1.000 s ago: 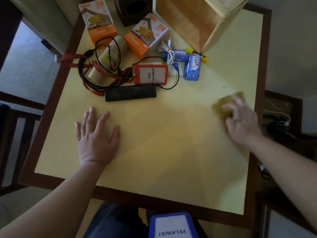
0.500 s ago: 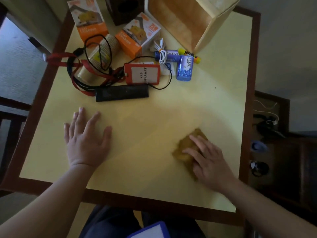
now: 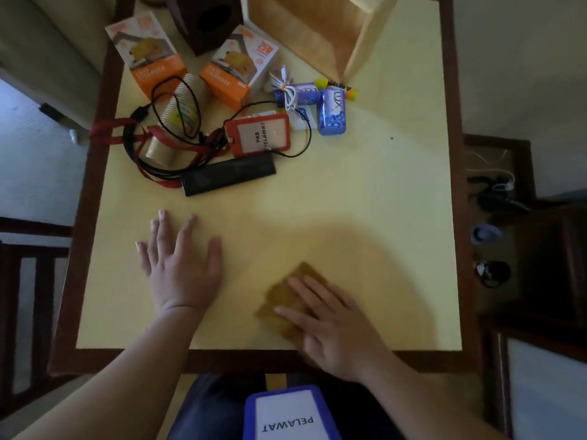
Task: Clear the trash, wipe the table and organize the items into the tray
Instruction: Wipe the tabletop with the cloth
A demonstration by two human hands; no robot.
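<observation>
Bracing the body at the left, the left hand lay flat on the worktop with fingers spread, holding nothing, apparently to steady the person during wiping. Beyond it, the loose items were bunched at the far left: two orange boxes, a paper cup on its side under a black cable, a red badge holder and a long black device; the grouping presumably freed the near surface for cleaning. Further right lay blue wrapped packets, with the wooden tray just beyond them, no items visibly placed in it. At the near right, the right hand pressed open-fingered on a brown cloth near the front edge. Wiping was judged under way; sorting not yet begun.
</observation>
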